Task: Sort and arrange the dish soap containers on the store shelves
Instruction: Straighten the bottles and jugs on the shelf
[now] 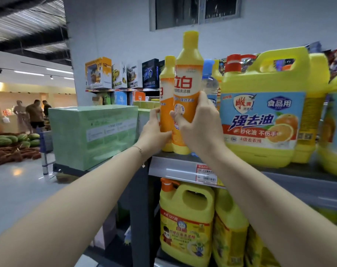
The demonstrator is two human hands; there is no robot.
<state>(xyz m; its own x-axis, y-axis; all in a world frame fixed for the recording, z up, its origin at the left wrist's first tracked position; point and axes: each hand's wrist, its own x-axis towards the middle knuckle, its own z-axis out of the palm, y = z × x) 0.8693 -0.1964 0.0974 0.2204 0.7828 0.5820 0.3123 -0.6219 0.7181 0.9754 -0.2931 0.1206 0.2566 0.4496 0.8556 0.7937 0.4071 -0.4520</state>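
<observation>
left hand [156, 131] grasps left soap bottle [166, 87] | right hand [200, 128] grasps taller soap bottle [187, 78] | 2 upright at shelf [173, 167] left edge

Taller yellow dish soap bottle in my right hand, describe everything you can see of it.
The taller dish soap bottle is slim glossy yellow plastic, long-necked, cap on, with an orange-and-white label bearing big red characters. It stands about upright at the front edge of the upper shelf. The right hand grips its lower half, thumb across the label. A shorter matching bottle, held by the left hand, sits against it.
</observation>
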